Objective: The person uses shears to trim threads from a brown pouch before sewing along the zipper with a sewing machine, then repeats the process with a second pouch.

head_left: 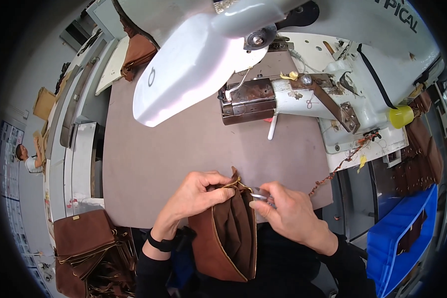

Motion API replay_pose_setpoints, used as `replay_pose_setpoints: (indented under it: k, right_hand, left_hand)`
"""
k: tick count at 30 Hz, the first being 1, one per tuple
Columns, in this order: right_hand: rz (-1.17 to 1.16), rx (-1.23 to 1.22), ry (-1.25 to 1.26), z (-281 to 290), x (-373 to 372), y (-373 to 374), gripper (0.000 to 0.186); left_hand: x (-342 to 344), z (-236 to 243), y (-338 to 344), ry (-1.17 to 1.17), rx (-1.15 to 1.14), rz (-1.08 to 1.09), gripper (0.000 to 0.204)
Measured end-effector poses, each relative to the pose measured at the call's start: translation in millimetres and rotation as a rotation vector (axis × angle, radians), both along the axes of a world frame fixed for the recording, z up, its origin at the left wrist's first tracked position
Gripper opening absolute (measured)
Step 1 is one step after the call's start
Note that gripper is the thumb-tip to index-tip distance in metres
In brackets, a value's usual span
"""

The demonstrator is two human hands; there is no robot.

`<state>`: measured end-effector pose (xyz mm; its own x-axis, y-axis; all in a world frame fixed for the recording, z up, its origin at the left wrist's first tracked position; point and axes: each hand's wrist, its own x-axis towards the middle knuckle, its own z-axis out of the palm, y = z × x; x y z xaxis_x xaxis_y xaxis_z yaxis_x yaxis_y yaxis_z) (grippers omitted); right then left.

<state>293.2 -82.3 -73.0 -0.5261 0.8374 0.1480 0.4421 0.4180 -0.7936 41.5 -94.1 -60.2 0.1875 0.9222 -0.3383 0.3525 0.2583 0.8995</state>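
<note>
A brown zippered pouch (199,243) hangs open over my lap, its gold zipper teeth running down both edges of the mouth and its brown lining showing. My left hand (196,196) is closed on the pouch's upper end, thumb and fingers pinching by the zipper end. Close by on the right, my right hand (293,213) grips small silver snips (261,195), mostly covered by the fingers. Their tips point left, at the pouch's top corner; whether they touch it I cannot tell.
Ahead stands a white sewing machine (303,99) with a narrow arm, on a brown-covered table (159,154). Brown pouches (84,236) are stacked at the lower left. A blue bin (377,243) stands at the right, near hanging brown pieces (414,164). Another person (32,159) is far left.
</note>
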Motion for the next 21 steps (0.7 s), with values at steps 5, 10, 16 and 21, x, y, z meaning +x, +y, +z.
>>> replay_pose_setpoints:
  k: [5, 10, 16, 21]
  right_hand:
    - [0.080, 0.083, -0.111, 0, -11, -2, 0.025]
    - [0.088, 0.134, -0.137, 1, -17, -1, 0.023]
    - [0.098, 0.121, -0.181, 5, -19, 3, 0.020]
    - [0.109, 0.132, -0.186, 7, -20, 4, 0.024]
  left_hand:
    - [0, 3, 4, -0.029, -0.019, -0.003, 0.023]
    - [1, 3, 5, 0.038, -0.049, 0.005, 0.023]
    - [2, -1, 5, 0.015, -0.015, 0.024, 0.027]
    - [2, -3, 7, 0.052, -0.027, 0.014, 0.038]
